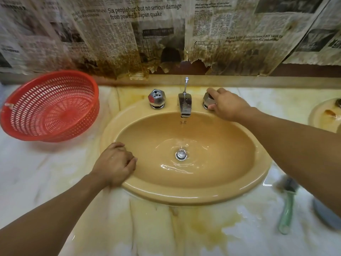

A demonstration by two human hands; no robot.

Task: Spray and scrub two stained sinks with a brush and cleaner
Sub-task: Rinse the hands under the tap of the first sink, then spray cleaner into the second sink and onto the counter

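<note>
Sink-cleaning station, head view, near to far. On the stained marble bench (46,172) at lower right lies the green-handled brush (287,209), untouched and blurred. It is probably light and stiff, slippery when wet, and best taken by the handle, clear of the dark bristles. Beside it a blue-grey object (324,213), possibly the cleaner, is mostly hidden by the right forearm and cannot be identified. The left hand (115,163) rests on the near-left rim of the tan sink (184,195), fingers loosely curled, holding no tool. Water ripples around the drain stopper (181,154); the glazed basin is likely slick. Beyond the spout (185,106), the right hand (227,105) grips the right tap knob (208,100), covering most of it; the turning direction cannot be told. The second sink (321,117) is cut off at the right edge. A red basket (49,106) stands at left, below stained newspaper (144,24).
</note>
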